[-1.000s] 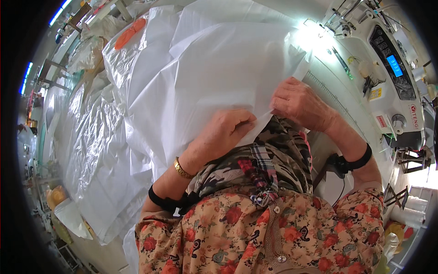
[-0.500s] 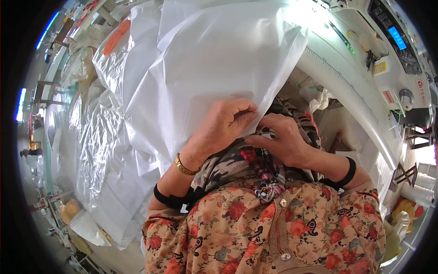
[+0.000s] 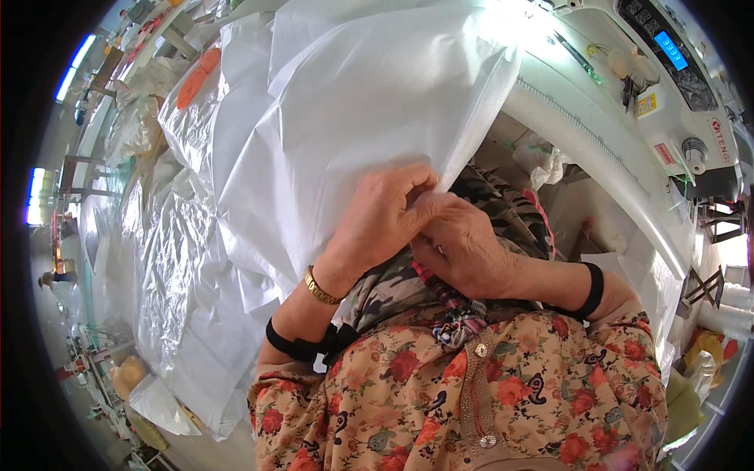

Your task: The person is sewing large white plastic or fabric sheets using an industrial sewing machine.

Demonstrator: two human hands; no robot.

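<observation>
A large white woven plastic sheet (image 3: 377, 102) hangs over the worktable and comes down to my lap. My left hand (image 3: 381, 212), with a gold watch on its wrist, is closed on the sheet's lower right edge, thumb and forefinger pinched. Against it, my right hand (image 3: 467, 243) is closed too, its fingertips meeting the left thumb at that same edge. What lies between the fingertips is mostly hidden. Below the hands is camouflage-patterned cloth (image 3: 377, 290) over my lap, with a knotted plaid strip (image 3: 459, 323) at the waist.
A white sewing machine (image 3: 675, 118) with a lit blue display stands at the right on the pale table (image 3: 581, 125), marked with a ruler scale. Green-handled snips (image 3: 577, 56) lie near it. Crumpled silvery sheeting (image 3: 173, 267) and an orange piece (image 3: 199, 78) are at the left.
My right hand has moved left and its spread fingers have closed at the sheet edge, against my left hand. The left hand keeps its pinch, nearly in place.
</observation>
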